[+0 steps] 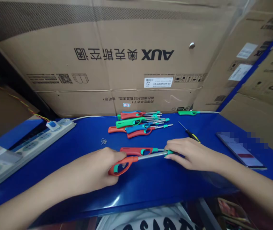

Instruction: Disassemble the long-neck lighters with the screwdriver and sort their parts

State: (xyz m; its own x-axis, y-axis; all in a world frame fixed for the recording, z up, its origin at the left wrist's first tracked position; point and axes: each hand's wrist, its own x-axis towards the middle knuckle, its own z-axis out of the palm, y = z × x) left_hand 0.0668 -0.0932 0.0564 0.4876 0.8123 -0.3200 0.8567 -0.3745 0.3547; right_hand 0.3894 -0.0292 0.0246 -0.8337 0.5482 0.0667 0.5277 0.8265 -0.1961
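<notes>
Two hands point(100, 166) point(190, 153) clasp one orange lighter point(141, 157) at both ends, one red lighter point(133, 150) behind.

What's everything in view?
Held lighter: 1, orange, between hands
Second lighter: 1, red, behind it
Lighter pile: several, multicoloured, rear centre
Separate handle: 1, green, rear right
Screwdriver: 1, black and yellow, right
Phone: 1, dark, right
Metal bits: several, silver, left of pile
Power strip: 1, white, left
Plugs: 2, whitish, on strip
Cardboard panels: several, brown, rear, right
Table: 1, blue, beneath
Left hand: 1, bare, gripping held lighter
Right hand: 1, bare, at its tip
</notes>
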